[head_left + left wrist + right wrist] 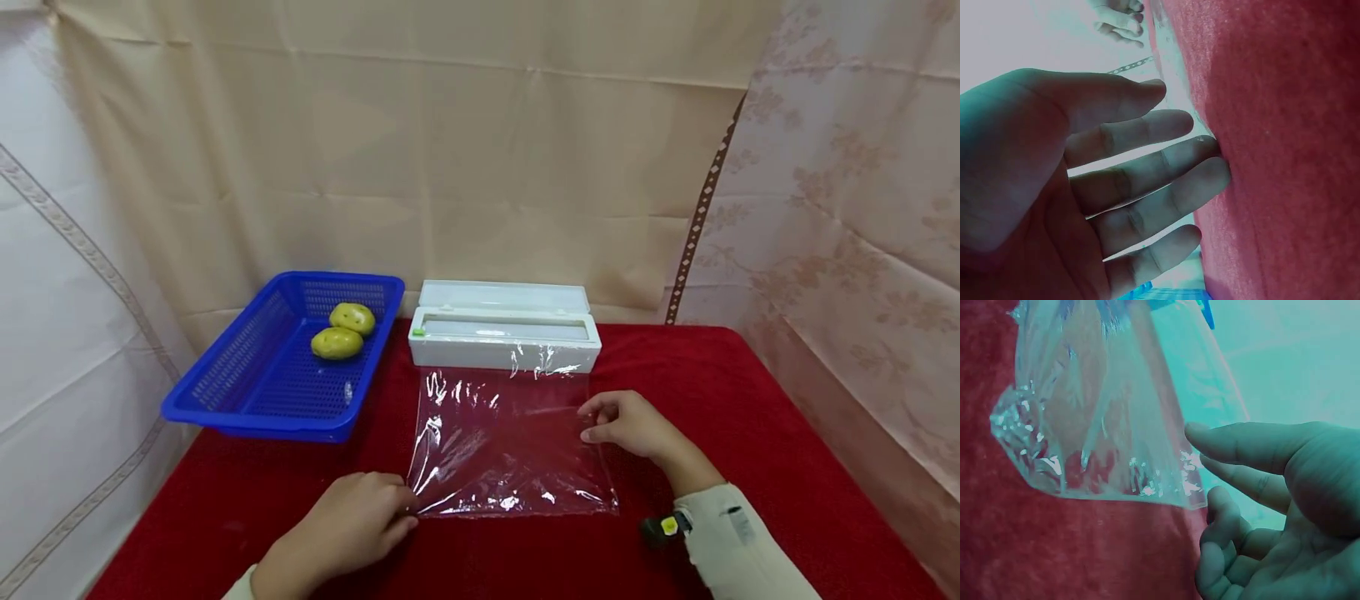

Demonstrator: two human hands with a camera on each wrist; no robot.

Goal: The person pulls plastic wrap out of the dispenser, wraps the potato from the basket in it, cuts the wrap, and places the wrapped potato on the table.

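A sheet of clear plastic wrap [502, 454] runs out from the front of a white wrap dispenser [465, 353], whose lid [502, 296] stands raised. My left hand [360, 515] is at the sheet's near left corner, fingertips touching it. In the left wrist view the fingers [1147, 169] are fairly straight and slightly spread, with the thumb apart from them. My right hand [628, 427] hovers by the sheet's right edge. Its thumb and index finger lie close to the film [1104, 437] in the right wrist view, not closed on it; the other fingers are loosely bent.
On the left stands a blue plastic basket [262, 423] with two potatoes [337, 342] inside. A red cloth [720, 400] covers the table. Beige curtains [480, 150] hang close behind, with pale patterned ones at both sides. A small green slider [418, 332] sits on the dispenser's left end.
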